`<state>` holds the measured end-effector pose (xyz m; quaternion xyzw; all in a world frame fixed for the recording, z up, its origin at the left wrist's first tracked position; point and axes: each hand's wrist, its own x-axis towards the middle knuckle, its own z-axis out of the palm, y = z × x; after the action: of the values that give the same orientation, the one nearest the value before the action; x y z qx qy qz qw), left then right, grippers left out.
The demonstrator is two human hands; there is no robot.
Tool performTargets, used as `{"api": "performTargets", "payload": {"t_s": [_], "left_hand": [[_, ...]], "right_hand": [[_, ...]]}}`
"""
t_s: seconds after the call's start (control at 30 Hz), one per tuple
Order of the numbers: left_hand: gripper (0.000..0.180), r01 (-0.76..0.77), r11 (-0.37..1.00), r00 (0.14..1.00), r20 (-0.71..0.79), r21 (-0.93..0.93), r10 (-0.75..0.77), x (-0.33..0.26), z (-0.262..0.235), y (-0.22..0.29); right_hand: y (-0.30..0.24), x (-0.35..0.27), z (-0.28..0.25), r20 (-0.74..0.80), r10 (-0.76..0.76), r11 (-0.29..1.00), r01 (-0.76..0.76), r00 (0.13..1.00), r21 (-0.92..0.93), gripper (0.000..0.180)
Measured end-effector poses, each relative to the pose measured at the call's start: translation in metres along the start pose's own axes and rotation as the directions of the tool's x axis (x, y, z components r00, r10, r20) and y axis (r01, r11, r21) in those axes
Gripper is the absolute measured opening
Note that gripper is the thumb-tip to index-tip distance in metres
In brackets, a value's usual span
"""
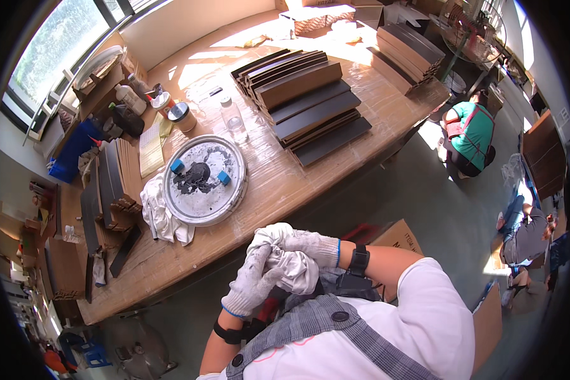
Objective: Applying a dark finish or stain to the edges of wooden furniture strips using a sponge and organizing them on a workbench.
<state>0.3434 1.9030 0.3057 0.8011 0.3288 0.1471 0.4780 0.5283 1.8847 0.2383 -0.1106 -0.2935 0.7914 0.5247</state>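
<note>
Both my hands wear pale knitted gloves and are close together in front of my chest, just off the table's near edge. My left hand (252, 284) is closed on a bunched white cloth (296, 271). From the other side my right hand (311, 246) grips the same cloth, and its fingers are partly hidden in the folds. On the table beyond them lies a round grey-white lid-like tray (233, 206), smeared with black paste (195, 177). Two small blue blocks (223, 178) rest on it. Another white rag (161, 212) is crumpled against the tray's left side.
Dark-faced boards (323, 104) are stacked across the wooden table (234, 231), with more boards (111, 183) at the left. A clear bottle (230, 113), a jar (182, 118) and several other bottles stand behind the tray. A person in green (472, 136) crouches on the floor at right.
</note>
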Motion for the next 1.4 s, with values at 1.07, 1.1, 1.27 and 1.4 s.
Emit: {"api": "performTargets", "payload": {"t_s": [1.07,1.1,1.27,1.4], "left_hand": [[0.040,0.472,0.817,0.880,0.234,-0.333,-0.413,0.064,-0.055,-0.042],[0.038,0.486,0.811,0.871,0.251,-0.326,-0.422,0.072,-0.057,-0.033],[0.041,0.497,0.823,0.841,0.386,-0.275,-0.379,0.103,-0.067,-0.024],[0.044,0.396,0.900,0.813,0.524,-0.180,-0.253,0.130,-0.052,-0.008]], "right_hand": [[-0.308,-0.186,-0.227,-0.324,-0.942,0.262,-0.783,-0.082,-0.564,0.058],[-0.293,-0.205,-0.206,-0.361,-0.913,0.366,-0.776,-0.192,-0.513,0.051],[-0.162,-0.362,-0.147,-0.706,-0.606,0.527,-0.850,-0.366,-0.012,0.050],[0.029,-0.485,-0.045,-0.537,-0.229,0.836,-0.447,-0.812,0.319,0.051]]}}
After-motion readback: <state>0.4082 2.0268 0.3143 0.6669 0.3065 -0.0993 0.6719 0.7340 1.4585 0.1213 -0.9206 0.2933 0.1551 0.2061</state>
